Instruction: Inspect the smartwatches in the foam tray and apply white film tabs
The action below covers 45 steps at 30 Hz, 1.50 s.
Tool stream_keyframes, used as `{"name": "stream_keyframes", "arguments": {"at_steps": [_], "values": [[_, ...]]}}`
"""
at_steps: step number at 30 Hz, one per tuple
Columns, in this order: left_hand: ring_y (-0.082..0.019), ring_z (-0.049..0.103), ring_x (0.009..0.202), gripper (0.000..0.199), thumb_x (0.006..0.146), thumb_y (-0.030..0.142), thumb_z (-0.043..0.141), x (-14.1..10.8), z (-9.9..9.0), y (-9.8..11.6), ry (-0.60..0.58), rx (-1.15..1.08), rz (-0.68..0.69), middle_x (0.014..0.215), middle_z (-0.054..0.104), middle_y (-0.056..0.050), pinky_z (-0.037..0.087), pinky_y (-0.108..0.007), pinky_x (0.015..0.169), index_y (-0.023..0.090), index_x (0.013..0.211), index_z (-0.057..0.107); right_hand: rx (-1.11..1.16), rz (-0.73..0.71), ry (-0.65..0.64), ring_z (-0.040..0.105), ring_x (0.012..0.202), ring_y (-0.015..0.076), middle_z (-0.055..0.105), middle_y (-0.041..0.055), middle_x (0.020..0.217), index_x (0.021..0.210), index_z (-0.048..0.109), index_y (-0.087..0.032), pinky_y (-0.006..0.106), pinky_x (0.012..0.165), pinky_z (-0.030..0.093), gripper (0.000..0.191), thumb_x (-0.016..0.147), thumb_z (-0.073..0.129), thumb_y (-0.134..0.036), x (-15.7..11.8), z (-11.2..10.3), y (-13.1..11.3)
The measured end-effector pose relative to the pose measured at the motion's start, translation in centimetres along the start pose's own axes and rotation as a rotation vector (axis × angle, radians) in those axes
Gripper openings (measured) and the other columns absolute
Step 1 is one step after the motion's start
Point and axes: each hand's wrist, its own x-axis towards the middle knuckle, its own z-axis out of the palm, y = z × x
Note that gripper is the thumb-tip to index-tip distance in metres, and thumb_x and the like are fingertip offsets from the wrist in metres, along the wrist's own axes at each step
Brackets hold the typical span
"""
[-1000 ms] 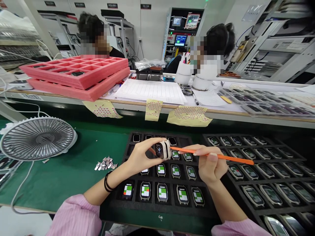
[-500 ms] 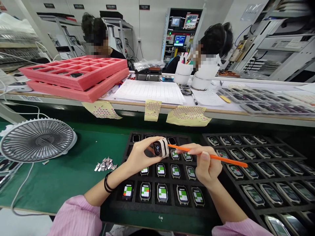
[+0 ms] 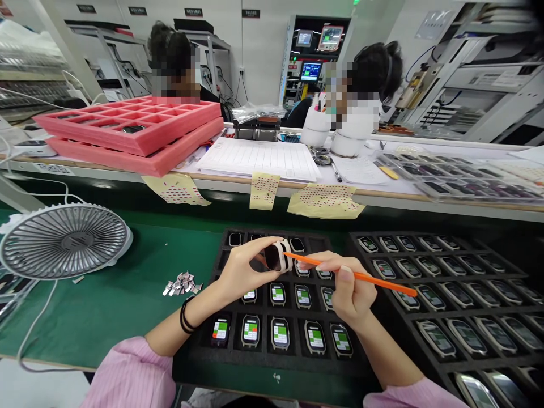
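The left hand (image 3: 244, 269) is closed around a smartwatch (image 3: 277, 255), pinching it between thumb and curled fingers. The watch sits above the far end of the left black foam tray (image 3: 272, 365), with its dark face turned toward the left and its pale side toward the right. The right hand (image 3: 351, 292) is nearly closed, holding a thin orange stick (image 3: 365, 277) like a pen. The stick's long axis runs from beyond the hand, over the right tray, up and left to the watch's pale side. The left hand is the nearer one to the watch, with the right hand just beside it. The tip appears to meet the pale edge, but at this angle I can't be sure it touches.

Rows of watches with green and red screens fill the left tray, and more lie in the right black foam tray (image 3: 355, 241). A small pile of metal scraps (image 3: 182, 283) lies on the green mat (image 3: 106, 309) near the counter's left side, past a white fan (image 3: 63, 241). Beyond, pink foam trays (image 3: 127, 161) and a ruled paper form (image 3: 259, 158) lie on the raised counter (image 3: 382, 196).
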Motion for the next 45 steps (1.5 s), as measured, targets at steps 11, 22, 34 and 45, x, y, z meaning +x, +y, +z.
{"name": "stream_keyframes", "arguments": {"at_steps": [11,22,34,45], "values": [[-0.026,0.062,0.114,0.044,0.076,0.014,0.068,0.0,0.1,-0.6,-0.028,0.125,0.020,0.127,0.061,-0.013,0.061,-0.032,0.075,0.020,0.119,0.061,0.234,0.474,0.080,0.073,0.092,0.0216,0.074,0.0037,0.101,0.093,0.046,-0.025,0.042,0.079,0.062,0.025,0.084,0.069,-0.029,0.9,1.3,1.3],[-0.028,0.055,0.120,0.050,0.084,0.028,0.068,-0.2,1.0,-1.3,0.057,0.257,0.159,0.132,0.054,-0.015,0.055,-0.044,0.092,0.024,0.132,0.052,0.464,0.755,0.076,0.072,0.075,0.0141,0.072,-0.0009,0.089,0.085,0.042,-0.025,0.027,0.069,0.060,0.043,0.069,0.081,-0.024,0.5,3.1,2.4],[-0.026,0.060,0.114,0.037,0.086,0.026,0.067,0.1,1.0,-1.4,0.093,0.431,0.334,0.125,0.061,-0.011,0.049,-0.042,0.093,0.027,0.123,0.058,0.501,0.783,0.119,0.071,0.076,0.0133,0.071,-0.0026,0.088,0.087,0.043,-0.025,0.024,0.069,0.059,0.044,0.068,0.083,-0.024,0.5,2.9,2.4],[-0.022,0.064,0.108,0.085,0.078,0.024,0.076,0.2,0.0,-1.7,0.102,0.084,0.064,0.115,0.067,-0.009,0.049,-0.039,0.098,0.026,0.147,0.028,0.435,0.750,0.217,0.072,0.075,0.0157,0.063,-0.0059,0.080,0.085,0.041,-0.026,0.032,0.066,0.065,0.040,0.073,0.079,-0.032,1.1,2.6,2.2]]}}
